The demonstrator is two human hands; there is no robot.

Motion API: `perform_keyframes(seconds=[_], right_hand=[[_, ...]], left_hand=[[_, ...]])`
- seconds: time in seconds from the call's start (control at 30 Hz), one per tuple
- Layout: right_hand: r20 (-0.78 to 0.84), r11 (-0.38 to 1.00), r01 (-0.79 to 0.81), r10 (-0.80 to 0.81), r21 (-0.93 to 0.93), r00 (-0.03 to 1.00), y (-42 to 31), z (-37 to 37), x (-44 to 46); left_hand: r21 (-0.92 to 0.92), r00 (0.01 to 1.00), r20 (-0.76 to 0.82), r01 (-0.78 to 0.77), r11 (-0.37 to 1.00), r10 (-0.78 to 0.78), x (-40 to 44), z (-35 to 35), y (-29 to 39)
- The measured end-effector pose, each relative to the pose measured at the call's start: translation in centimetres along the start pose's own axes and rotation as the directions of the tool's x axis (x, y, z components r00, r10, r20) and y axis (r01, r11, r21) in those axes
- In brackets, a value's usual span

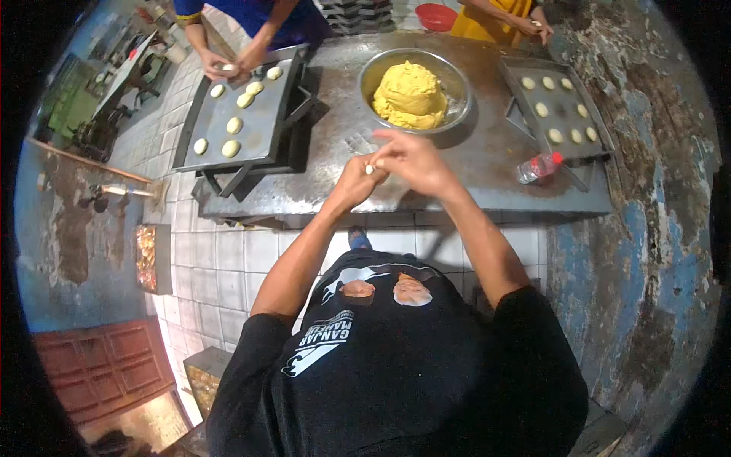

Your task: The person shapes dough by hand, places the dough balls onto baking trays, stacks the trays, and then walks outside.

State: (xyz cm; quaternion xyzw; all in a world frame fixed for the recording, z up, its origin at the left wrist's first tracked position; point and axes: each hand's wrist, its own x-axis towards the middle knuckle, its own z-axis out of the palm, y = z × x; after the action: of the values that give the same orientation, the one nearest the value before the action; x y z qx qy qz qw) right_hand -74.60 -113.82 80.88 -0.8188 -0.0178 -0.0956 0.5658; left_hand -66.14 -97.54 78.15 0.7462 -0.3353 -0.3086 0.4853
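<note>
Above the front edge of the metal table, my left hand (359, 181) is closed round a small pale dough piece (370, 168), part of which shows at its thumb side. My right hand (411, 161) meets it there, thumb and a finger pinched at the dough, other fingers stretched out and slightly blurred. Just beyond both hands stands a steel bowl (461, 114) with a large mass of yellow dough (410, 93). A clear flat plastic piece (356, 143) lies on the table behind my left hand.
Trays with pale dough rounds stand at left (255, 126) and right (567, 109) on the table (327, 99). A red-capped bottle (539, 167) lies near the right tray. Two co-workers' hands work at the far side, one pair over the left tray. A red basin (436, 17) is behind.
</note>
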Motion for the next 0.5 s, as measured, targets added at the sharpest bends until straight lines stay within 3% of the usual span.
perform_keyframes(seconds=[0.03,0.07,0.1,0.17,0.2,0.23,0.27,0.3,0.33,0.37,0.4,0.43,0.47,0.5], right_hand=[[-0.071,0.957,-0.008,0.030,0.291,0.997,0.5,0.3,0.5],[-0.155,0.974,0.001,0.035,0.226,0.987,1.1,0.5,0.9],[-0.125,0.971,0.007,0.023,0.241,0.992,1.7,0.7,1.5],[0.209,0.874,-0.200,0.116,0.443,0.971,3.0,1.8,2.7],[0.345,0.910,-0.243,0.122,0.335,0.931,2.7,2.5,3.4],[0.363,0.906,-0.246,0.113,0.344,0.925,0.6,3.4,3.9],[0.459,0.992,-0.122,0.091,0.038,0.884,-1.7,4.6,4.7],[0.546,0.965,0.048,0.105,-0.258,0.831,-3.3,5.9,5.0],[0.437,0.976,0.155,-0.073,-0.156,0.897,-3.0,7.4,4.9],[0.442,0.974,0.161,-0.075,-0.160,0.894,-2.3,9.2,4.9],[0.131,0.987,0.094,-0.112,0.132,0.985,-1.4,11.0,5.2],[-0.175,0.901,0.111,-0.040,0.420,0.984,-1.3,12.4,5.4],[-0.293,0.969,0.233,-0.248,-0.086,0.923,-1.0,13.1,5.6],[-0.267,0.968,0.234,-0.249,-0.087,0.931,-1.2,14.7,5.4]], left_hand=[[-0.025,0.983,-0.035,0.182,0.983,-0.183,-1.1,-0.7,0.5],[-0.078,0.989,-0.110,0.087,0.993,-0.095,-2.0,-1.1,0.2],[-0.078,0.984,-0.141,0.101,0.992,-0.111,-2.8,-1.3,0.0],[-0.178,0.955,-0.294,-0.023,0.984,-0.031,-4.4,-1.6,-0.9],[-0.073,0.979,-0.200,0.013,0.997,-0.028,-5.4,-2.4,-2.0],[-0.071,0.975,-0.216,0.029,0.997,-0.044,-6.3,-2.9,-2.1],[-0.100,0.980,-0.193,0.035,0.994,-0.054,-7.0,-3.4,-2.2],[-0.133,0.984,-0.166,0.041,0.990,-0.063,-7.6,-3.8,-2.4],[-0.148,0.992,-0.097,0.071,0.986,-0.086,-7.9,-5.4,-3.7],[-0.151,0.991,-0.104,0.066,0.986,-0.083,-8.0,-6.0,-5.0],[-0.316,0.956,-0.235,0.094,0.944,-0.174,-8.4,-6.7,-3.6],[-0.483,0.894,-0.345,0.091,0.871,-0.285,-8.7,-7.5,-3.1],[-0.510,0.909,-0.277,0.136,0.849,-0.312,-8.4,-9.0,-5.2],[-0.528,0.902,-0.290,0.129,0.840,-0.321,-8.7,-9.4,-5.6]])
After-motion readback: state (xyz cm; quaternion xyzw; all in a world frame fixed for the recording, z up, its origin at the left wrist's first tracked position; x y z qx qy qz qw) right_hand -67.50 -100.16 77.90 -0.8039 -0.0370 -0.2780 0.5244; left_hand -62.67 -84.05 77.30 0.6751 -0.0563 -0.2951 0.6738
